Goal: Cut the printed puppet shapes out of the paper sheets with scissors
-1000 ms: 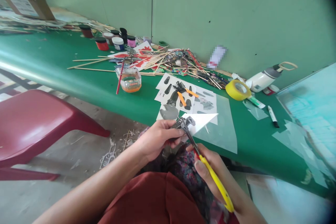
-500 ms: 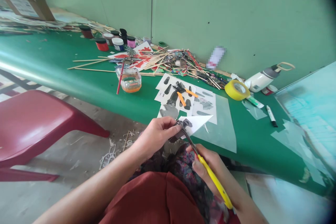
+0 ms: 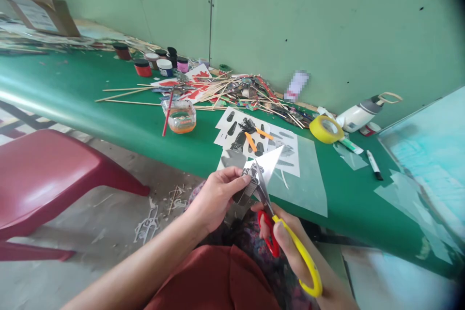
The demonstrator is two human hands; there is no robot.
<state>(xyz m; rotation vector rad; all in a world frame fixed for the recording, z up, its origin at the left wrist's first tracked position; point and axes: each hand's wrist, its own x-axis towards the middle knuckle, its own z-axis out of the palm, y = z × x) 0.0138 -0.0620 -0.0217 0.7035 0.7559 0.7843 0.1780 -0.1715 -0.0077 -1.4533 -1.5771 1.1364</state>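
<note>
My left hand pinches a printed white paper between thumb and fingers. Dark patterned shapes show on the paper, and one pointed corner sticks out to the upper right. In my right hand is a pair of scissors with one yellow and one red handle, the blades parted and lying at the paper beside the printed shape. Just beyond my hands, printed sheets lie on the green table, with orange-handled pliers on top of them.
A clear tub with a red stick, yellow tape roll, bottle and marker stand or lie around. Paint jars and thin wooden sticks crowd the back. A red chair is at left.
The scissors have opened, their handles spreading so that the red one now shows. The paper in my left hand has turned slightly, its pointed corner shifting up and left.
</note>
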